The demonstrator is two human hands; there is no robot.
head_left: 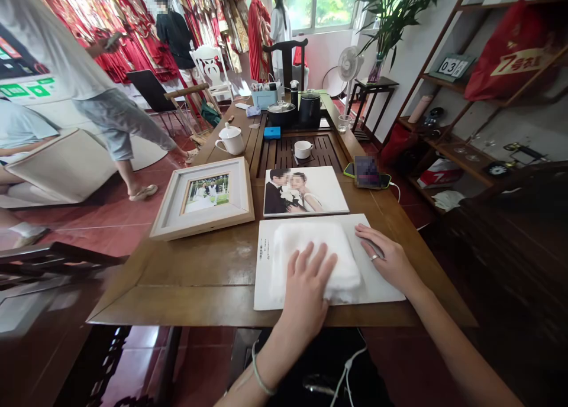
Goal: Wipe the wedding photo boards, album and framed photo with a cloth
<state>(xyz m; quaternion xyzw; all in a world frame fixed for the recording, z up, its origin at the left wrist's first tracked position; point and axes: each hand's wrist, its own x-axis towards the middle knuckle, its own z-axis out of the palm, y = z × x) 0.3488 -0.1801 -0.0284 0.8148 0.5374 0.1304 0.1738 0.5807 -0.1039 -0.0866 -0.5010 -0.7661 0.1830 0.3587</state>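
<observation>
A folded white cloth (341, 259), thick and soft-looking, lies on a flat white board (379, 283) at the table's near edge. A printed barcode label shows along the board's left side. My left hand (308, 280) rests flat on the cloth with its fingers spread. On the board's right part lies my right hand (386, 256), fingers stretched out, a ring on one of them. Just beyond the board is a wedding photo panel (328, 191). To its left a light wooden picture frame (242, 185) holds a smaller outdoor photo.
Beyond the photos stand a white teapot (231, 139), a white cup (303, 149), a blue box (272, 133) and a dark pot (309, 110). Phones (370, 173) lie on the right edge of the wooden table (190, 271). A person (106, 99) walks at left; shelves (470, 152) line the right.
</observation>
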